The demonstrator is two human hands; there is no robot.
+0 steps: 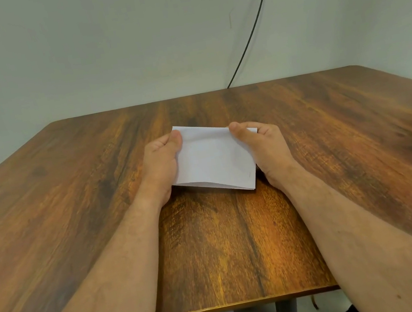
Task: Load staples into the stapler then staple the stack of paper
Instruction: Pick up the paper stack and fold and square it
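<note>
Bare forearms reach in from the near edge over the counter (pixel 71 205), a broad slab of glossy, dark-streaked wood grain with rounded far corners. Between the hands, mid-counter, is the stack of paper (pixel 213 160): plain white, rectangular, thin, its near edge lifted off the wood. The left hand (pixel 159 163) pinches its left side, thumb on top; the right hand (pixel 266 145) pinches the right side likewise. No writing is legible on it.

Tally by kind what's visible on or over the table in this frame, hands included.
Hands: 2, left hand and right hand, both gripping the paper
Paper stack: 1
Stapler: 0 in view
Staples: 0 in view
Total: 3
</note>
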